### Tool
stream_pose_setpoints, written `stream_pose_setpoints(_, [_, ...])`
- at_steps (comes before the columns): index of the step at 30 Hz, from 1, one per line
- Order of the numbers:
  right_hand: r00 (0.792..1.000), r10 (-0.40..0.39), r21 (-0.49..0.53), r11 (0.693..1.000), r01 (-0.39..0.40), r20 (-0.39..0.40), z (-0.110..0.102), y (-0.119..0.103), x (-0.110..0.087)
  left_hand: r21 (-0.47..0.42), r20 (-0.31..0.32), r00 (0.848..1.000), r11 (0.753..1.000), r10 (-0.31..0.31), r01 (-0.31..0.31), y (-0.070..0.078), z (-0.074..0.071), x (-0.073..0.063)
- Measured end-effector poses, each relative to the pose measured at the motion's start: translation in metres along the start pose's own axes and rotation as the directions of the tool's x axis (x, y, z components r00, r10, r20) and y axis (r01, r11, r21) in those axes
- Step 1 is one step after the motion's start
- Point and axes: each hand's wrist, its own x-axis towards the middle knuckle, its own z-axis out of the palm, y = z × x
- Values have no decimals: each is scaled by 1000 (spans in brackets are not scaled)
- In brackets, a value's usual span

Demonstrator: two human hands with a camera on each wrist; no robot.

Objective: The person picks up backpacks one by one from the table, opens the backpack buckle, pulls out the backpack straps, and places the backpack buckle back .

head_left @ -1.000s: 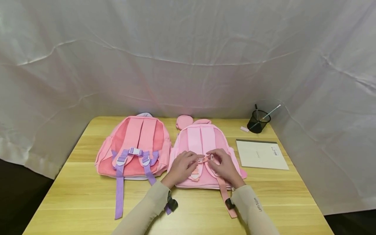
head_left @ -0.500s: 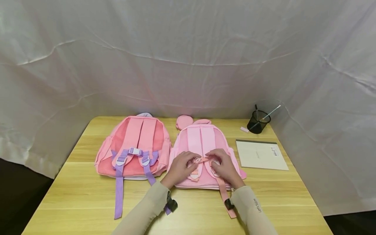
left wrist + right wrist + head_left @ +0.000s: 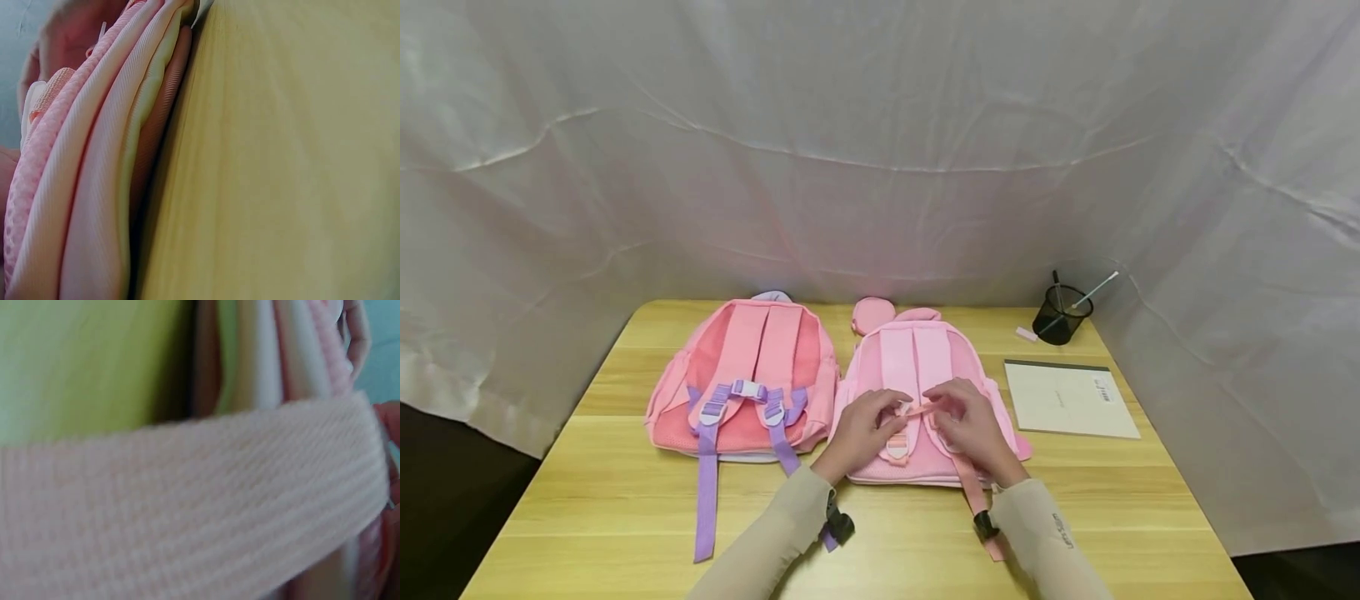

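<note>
A light-pink backpack (image 3: 958, 358) lies with its shoulder straps facing up. Across those straps runs a thin coral chest strap (image 3: 921, 409), which both hands handle. My left hand (image 3: 867, 425) pinches its left end, where a bit of white buckle shows at the fingertips. The right hand (image 3: 970, 423) pinches the other end, with its fingers hiding most of that part. A loose coral webbing strap (image 3: 187, 500) hangs past the right wrist and fills much of the right wrist view. In the left wrist view, the backpack's layered pink edge (image 3: 94, 169) covers much of the hands.
To the left lies a coral backpack (image 3: 700, 367) with purple straps, its white chest buckle (image 3: 748, 389) fastened. A round pink pouch (image 3: 873, 316) sits behind the light-pink backpack. At right are a notebook (image 3: 1067, 404), a black mesh pen cup (image 3: 1054, 327) and a pink eraser (image 3: 1026, 334).
The right hand's fingers have closed in over the strap end, hiding a white piece seen earlier there. The chest strap now runs straighter between the hands. Both backpacks stay in place.
</note>
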Motion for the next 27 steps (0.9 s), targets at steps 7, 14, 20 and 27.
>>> stream_pose_setpoints(7, [998, -36, -45, 998, 34, -55, 13, -14, 10, -57, -6, 1000, 998, -24, 23, -1, -1, 0])
stream_pose_setpoints(14, [998, 56, -72, 996, -56, -12, 21, -4, 7, -102, 2, 998, 993, -62, 62, 0, -2, 0])
stream_pose_setpoints(20, [999, -40, -52, 998, 42, 24, 20, 6, 5, -111, -24, 998, 992, -61, 58, 2, -2, 2])
stream_pose_setpoints(27, [994, -99, -47, 994, 98, -34, 23, 10, 3, -128, -34, 997, 989, -76, 72, 0, 1, 1])
